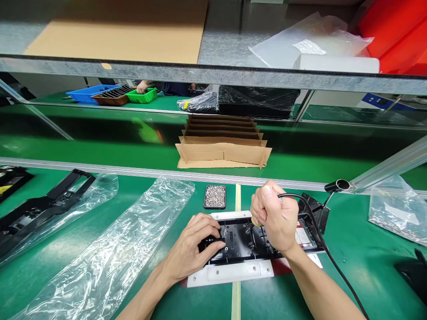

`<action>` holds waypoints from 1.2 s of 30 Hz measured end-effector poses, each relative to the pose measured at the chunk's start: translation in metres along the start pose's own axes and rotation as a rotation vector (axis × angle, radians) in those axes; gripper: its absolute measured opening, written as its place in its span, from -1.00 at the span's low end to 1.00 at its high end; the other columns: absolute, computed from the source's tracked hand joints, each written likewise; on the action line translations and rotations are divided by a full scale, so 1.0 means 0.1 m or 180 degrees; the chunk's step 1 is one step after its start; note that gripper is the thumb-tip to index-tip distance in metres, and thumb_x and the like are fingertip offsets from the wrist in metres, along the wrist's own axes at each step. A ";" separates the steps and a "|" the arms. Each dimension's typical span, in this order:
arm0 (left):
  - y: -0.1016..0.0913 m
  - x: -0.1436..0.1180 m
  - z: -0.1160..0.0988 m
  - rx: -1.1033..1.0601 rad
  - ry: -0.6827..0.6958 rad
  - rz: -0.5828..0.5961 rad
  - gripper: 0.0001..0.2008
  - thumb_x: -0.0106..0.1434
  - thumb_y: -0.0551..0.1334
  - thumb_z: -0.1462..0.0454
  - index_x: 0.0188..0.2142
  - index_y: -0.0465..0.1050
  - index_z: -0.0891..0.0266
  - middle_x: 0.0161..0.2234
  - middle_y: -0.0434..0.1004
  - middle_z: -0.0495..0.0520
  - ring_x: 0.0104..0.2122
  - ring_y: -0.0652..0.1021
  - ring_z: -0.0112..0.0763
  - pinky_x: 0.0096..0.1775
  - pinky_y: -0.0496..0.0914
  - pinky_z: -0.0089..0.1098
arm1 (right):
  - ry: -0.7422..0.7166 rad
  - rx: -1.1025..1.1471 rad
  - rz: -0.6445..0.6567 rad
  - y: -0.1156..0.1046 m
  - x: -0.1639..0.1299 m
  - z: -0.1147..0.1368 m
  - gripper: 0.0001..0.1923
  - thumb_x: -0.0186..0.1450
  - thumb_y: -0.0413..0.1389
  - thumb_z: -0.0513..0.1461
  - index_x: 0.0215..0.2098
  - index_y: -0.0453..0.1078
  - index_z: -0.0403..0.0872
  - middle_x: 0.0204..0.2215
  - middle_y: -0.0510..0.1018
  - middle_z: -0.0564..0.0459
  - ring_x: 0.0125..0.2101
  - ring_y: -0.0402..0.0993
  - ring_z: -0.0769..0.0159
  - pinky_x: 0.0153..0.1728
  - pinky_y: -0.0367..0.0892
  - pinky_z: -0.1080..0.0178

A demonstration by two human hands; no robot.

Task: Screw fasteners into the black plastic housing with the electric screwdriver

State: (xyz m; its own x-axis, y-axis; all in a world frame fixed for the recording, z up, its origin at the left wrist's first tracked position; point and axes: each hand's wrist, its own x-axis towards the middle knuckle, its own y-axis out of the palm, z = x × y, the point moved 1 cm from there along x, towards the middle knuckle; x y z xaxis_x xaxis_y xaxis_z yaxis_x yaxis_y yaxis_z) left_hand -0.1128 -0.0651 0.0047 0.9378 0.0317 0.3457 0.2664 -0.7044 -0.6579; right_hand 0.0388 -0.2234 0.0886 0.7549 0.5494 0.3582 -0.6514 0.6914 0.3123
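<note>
My right hand (275, 218) is wrapped round a corded soldering iron (256, 222) with a yellowish grip. Its tip points down into a long black plastic housing (237, 240), though the hand partly hides the contact. My left hand (196, 242) grips the housing's left end, thumb on the near side and fingers on the far side. White blocks of a fixture (233, 272) with screws flank the housing. A label and reddish area show at its right end. Beyond it stands a small black tray (215, 197) of tiny metal pieces.
Clear plastic bags (113, 249) and another black housing (46, 200) lie at left. At right are a tubular iron stand (336, 186), the black cord (330, 253) and a bag of small parts (396, 213). A cardboard divider (223, 153) stands behind. A co-worker's hand (142, 86) touches a green bin.
</note>
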 end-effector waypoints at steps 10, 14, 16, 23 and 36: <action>0.00 0.00 0.00 -0.0003 0.0030 -0.0029 -0.93 0.51 0.28 0.24 -0.14 0.46 0.17 -0.07 0.55 0.08 0.00 0.48 -0.20 0.05 0.29 -0.15 | -0.0009 0.0008 -0.0045 0.00 0.01 0.00 -0.52 0.50 0.13 -0.05 -0.51 0.11 -0.03 -0.66 0.12 0.24 -0.68 0.01 0.54 -0.70 0.00 0.40; 0.00 0.01 -0.01 -0.0004 0.0045 -0.0030 -0.94 0.50 0.28 0.25 -0.15 0.45 0.17 -0.07 0.55 0.06 0.01 0.47 -0.22 0.05 0.28 -0.16 | -0.0010 -0.0003 -0.0064 0.00 0.00 0.01 -0.51 0.50 0.13 -0.05 -0.51 0.11 -0.03 -0.66 0.12 0.24 -0.68 0.01 0.54 -0.71 0.01 0.41; 0.00 0.01 -0.01 0.0000 0.0038 -0.0022 -0.94 0.50 0.28 0.25 -0.15 0.44 0.17 -0.07 0.55 0.05 0.01 0.47 -0.22 0.05 0.28 -0.16 | -0.0011 -0.0018 -0.0055 0.00 0.00 0.01 -0.51 0.50 0.13 -0.05 -0.51 0.11 -0.03 -0.66 0.12 0.24 -0.68 0.02 0.54 -0.71 0.01 0.41; -0.01 0.00 -0.01 0.0009 0.0041 -0.0036 -0.93 0.50 0.29 0.25 -0.15 0.45 0.17 -0.06 0.55 0.07 0.01 0.48 -0.19 0.04 0.30 -0.16 | -0.0024 -0.0028 -0.0042 0.00 0.01 0.02 -0.52 0.50 0.12 -0.06 -0.50 0.12 -0.03 -0.66 0.11 0.24 -0.68 0.02 0.54 -0.71 0.03 0.40; -0.01 0.00 -0.02 0.0017 0.0039 -0.0030 -0.92 0.51 0.27 0.23 -0.16 0.46 0.18 -0.08 0.56 0.11 0.01 0.50 -0.17 0.05 0.33 -0.15 | 0.0007 -0.0058 -0.0050 0.00 0.01 0.00 -0.53 0.50 0.12 -0.05 -0.50 0.12 -0.03 -0.65 0.13 0.24 -0.68 0.02 0.52 -0.69 0.02 0.38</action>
State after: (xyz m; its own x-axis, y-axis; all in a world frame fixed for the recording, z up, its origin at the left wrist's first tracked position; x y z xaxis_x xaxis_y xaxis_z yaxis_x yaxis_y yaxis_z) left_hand -0.1131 -0.0655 0.0066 0.9325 0.0298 0.3601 0.2765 -0.7003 -0.6581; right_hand 0.0392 -0.2232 0.0890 0.7653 0.5394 0.3513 -0.6380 0.7084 0.3019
